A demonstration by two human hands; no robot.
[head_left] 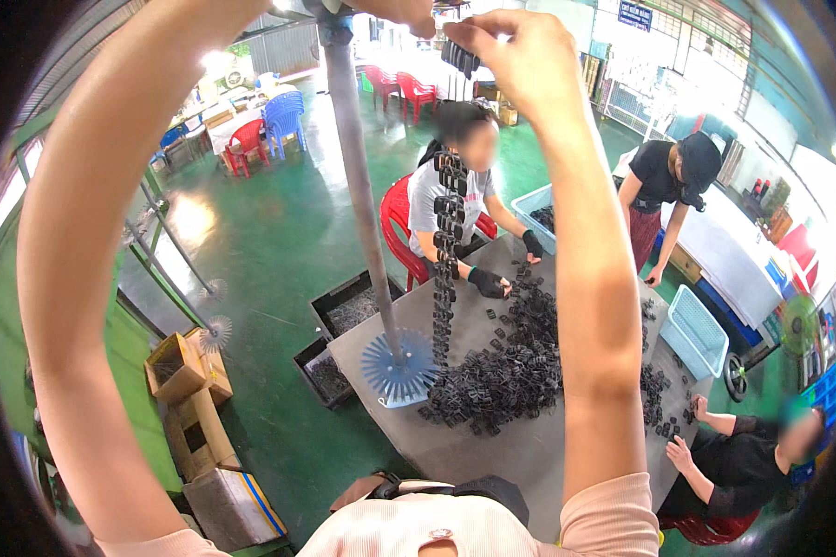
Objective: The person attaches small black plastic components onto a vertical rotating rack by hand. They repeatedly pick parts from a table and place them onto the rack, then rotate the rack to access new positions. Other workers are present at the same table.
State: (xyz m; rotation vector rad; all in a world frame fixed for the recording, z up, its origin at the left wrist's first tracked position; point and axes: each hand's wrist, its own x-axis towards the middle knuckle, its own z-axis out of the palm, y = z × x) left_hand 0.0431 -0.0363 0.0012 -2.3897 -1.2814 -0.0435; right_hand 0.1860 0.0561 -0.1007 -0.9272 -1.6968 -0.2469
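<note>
Strand: I judge overhead handling is in hand.
Right hand: fingertips at black pieces; grip unclear.
Left hand: cropped, I can't tell.
Black pieces: next move calls for steadiness.

From here I see a workshop: a table heaped with small black parts, several workers, plastic baskets, cardboard boxes.

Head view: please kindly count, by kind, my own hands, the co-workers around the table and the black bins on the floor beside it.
Own hands: left hand, right hand: 2
Co-workers: one in white, one standing in black, one in black at lower right: 3
Black floor bins: farther bin, nearer bin: 2
Total: 7
</note>
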